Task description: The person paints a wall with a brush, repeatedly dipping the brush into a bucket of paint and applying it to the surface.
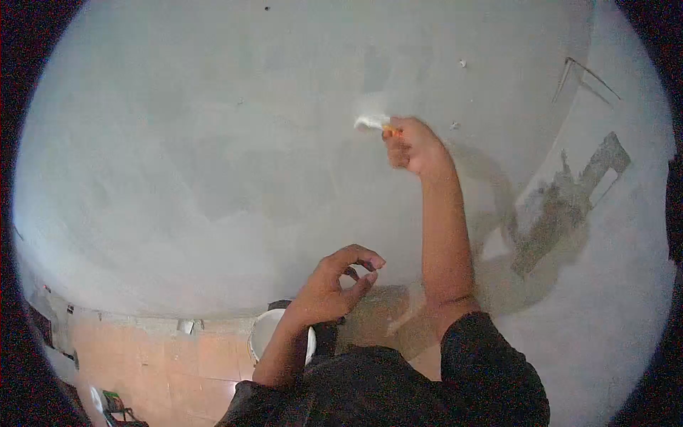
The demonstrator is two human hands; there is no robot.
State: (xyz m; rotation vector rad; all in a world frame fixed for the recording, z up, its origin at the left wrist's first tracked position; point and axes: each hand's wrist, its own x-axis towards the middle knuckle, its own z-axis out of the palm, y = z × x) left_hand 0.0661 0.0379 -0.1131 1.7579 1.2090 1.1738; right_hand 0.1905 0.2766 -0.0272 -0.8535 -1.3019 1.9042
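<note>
My right hand (pixel 414 147) is closed in a fist round the orange handle of a small tool (pixel 373 122), its pale head pressed to the grey wall (pixel 213 142) at arm's reach; brush or scraper, I cannot tell. It looks light, with a stiff handle, so I judge a hold close behind the head gives the best control. My left hand (pixel 334 285) hangs empty, fingers loosely curled, above a white bucket (pixel 265 331).

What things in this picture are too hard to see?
Head view:
- Orange-handled tool: mostly hidden inside the right hand; its white tip is blurred.
- Round white plastic bucket: partly covered by the left forearm.
- Small dark object on the floor: too small, cut by the frame's edge.
</note>
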